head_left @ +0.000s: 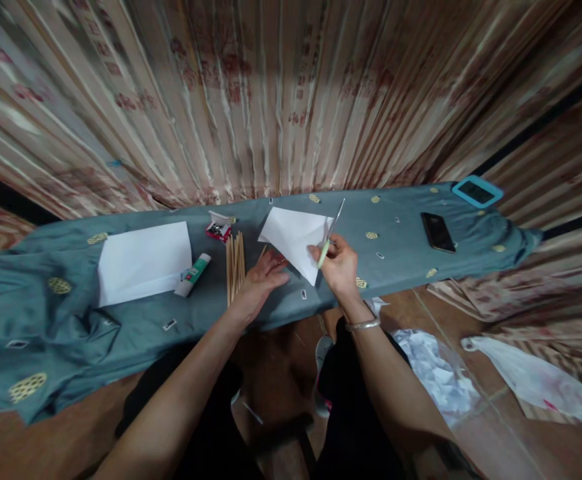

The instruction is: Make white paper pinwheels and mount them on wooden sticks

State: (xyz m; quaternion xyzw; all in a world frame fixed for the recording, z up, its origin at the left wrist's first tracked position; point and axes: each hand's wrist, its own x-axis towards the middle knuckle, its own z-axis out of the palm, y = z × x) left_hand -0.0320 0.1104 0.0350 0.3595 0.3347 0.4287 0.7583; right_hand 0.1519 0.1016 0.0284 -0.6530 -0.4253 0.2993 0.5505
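A pair of scissors with light green handles is in my right hand, its blades pointing up and away. My right thumb lies over the edge of a folded white sheet of paper, whose corner points towards me. Left of that sheet, my left hand rests low on the cloth with its fingers stretched out, near the paper's lower edge. A short stick end shows beside its knuckles, and a small red thing at the fingertips is too small to name.
A bundle of wooden sticks, a small red open box, a glue stick and a white paper stack lie left. A phone and a blue-framed device lie right. A bag of crumpled paper is on the floor.
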